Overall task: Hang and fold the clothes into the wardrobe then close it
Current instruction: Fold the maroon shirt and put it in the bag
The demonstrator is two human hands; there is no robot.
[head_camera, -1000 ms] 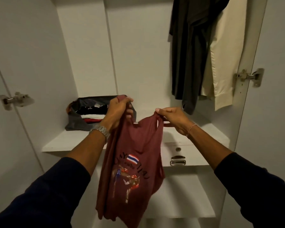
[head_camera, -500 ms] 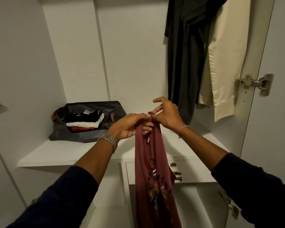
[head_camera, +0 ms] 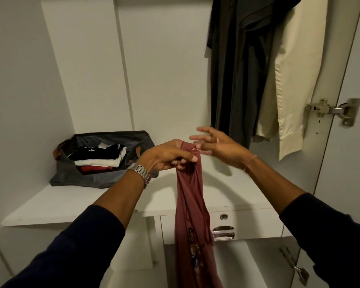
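White wardrobe walls (head_camera: 87,65) surround us, both doors standing open. At the back-left corner of the shelf (head_camera: 75,202) sits a dark bag (head_camera: 96,175) holding folded clothes (head_camera: 100,157) in black, white and red.

Moving right, our left hand (head_camera: 166,156) curls its fingers tightly round the bunched top of the maroon shirt (head_camera: 190,206), which hangs straight down past the shelf's front edge, in front of the drawer (head_camera: 247,223). Our right hand (head_camera: 218,145) is just beside the top of the shirt with its fingers spread wide; whether a fingertip touches the cloth, we cannot tell, but it grips nothing.

Further right, a dark garment (head_camera: 237,69) and a cream garment (head_camera: 289,80) already hang at the wardrobe's right side.

We judge we are midway through folding this shirt: its two shoulders are gathered into one hand. The next move probably calls for the free right hand to take the hanging body lower down, so we can double it over and lay it flat on the shelf or in the bag. The doors remain to be closed.
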